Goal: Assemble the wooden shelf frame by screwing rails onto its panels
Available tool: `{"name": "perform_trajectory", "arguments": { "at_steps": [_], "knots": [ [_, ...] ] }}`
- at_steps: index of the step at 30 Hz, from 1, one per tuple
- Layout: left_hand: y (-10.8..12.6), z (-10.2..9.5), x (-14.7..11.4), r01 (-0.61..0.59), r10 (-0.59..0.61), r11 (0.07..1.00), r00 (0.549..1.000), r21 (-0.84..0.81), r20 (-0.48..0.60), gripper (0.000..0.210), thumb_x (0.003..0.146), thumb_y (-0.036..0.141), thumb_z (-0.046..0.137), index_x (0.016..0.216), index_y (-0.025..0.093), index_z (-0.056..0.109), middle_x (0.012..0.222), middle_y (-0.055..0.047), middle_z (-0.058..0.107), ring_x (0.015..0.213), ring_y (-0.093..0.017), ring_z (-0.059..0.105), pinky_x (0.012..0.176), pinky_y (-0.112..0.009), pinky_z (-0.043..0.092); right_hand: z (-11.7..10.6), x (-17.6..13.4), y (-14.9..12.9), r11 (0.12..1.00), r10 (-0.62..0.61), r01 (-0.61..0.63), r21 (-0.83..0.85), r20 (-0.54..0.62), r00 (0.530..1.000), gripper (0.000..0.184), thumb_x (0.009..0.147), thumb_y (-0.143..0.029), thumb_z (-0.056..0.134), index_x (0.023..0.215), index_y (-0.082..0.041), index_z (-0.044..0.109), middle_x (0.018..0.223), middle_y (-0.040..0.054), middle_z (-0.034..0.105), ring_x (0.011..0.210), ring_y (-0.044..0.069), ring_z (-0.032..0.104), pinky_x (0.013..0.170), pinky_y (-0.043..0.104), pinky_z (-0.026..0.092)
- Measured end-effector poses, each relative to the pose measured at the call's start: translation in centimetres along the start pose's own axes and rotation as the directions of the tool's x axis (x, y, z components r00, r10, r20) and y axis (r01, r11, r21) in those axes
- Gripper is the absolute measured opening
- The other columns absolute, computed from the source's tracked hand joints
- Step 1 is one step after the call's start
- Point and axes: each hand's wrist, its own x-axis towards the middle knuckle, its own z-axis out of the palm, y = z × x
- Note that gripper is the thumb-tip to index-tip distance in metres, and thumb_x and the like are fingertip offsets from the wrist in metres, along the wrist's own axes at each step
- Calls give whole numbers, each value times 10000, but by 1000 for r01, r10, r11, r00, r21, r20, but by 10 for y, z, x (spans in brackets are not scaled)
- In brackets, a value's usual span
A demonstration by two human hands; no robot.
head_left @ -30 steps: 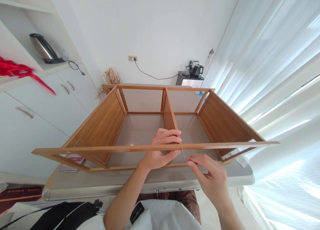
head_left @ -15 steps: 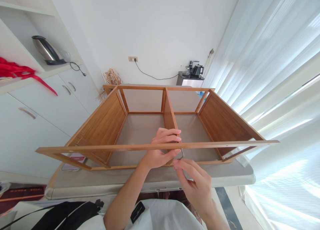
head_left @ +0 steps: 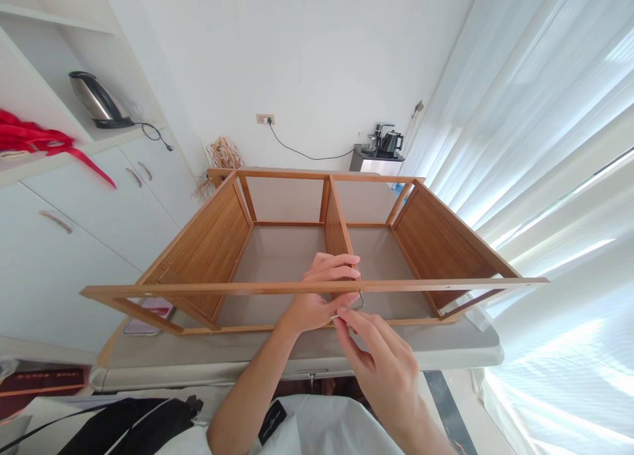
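From the head view, the frame (head_left: 267,288) lies across the table (head_left: 436,352), its near rail raised along the front edge. Much of it looks assembled: two side panels (head_left: 205,244) (head_left: 440,240) and a divider (head_left: 339,225) stand between the long rails. At the joint of divider and near rail sits a bent key (head_left: 361,301), apparently in a fastener (how tight, I cannot tell). The left hand (head_left: 308,311) clasps the rail beside that joint, fingers behind and thumb below; the right hand (head_left: 384,357) pinches the key's free end. So this joint seems unfinished. Small dark spots toward the rail's right end may be holes, filled or not. A phone (head_left: 148,316) lies by the table's front left corner.
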Motion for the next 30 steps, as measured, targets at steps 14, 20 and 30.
{"name": "perform_trajectory", "arguments": {
  "at_steps": [14,20,30],
  "knots": [
    [3,-2,2,2,-3,1000,1000,31,14,245,900,264,720,1140,261,672,1282,-81,689,1126,-214,634,1001,-438,488,-26,51,-4,983,185,-184,18,-89,979,87,892,-149,706,903,-235,698,778,-16,638,586,72,511,534,206,452],
    [7,-3,4,6,-8,998,1000,60,28,239,901,254,711,1136,261,669,1280,-80,690,1140,-218,635,1003,-444,486,-40,41,10,904,415,-402,148,-70,907,221,908,-253,709,1128,-265,694,828,-16,702,663,111,664,597,222,564],
    [6,-2,4,-10,9,998,1000,55,13,256,888,207,709,1137,250,664,1274,-91,689,1140,-226,639,999,-443,487,-53,4,41,863,477,-478,160,48,877,136,928,-322,686,991,-221,752,789,25,762,664,174,746,607,254,630]
  ]
}}
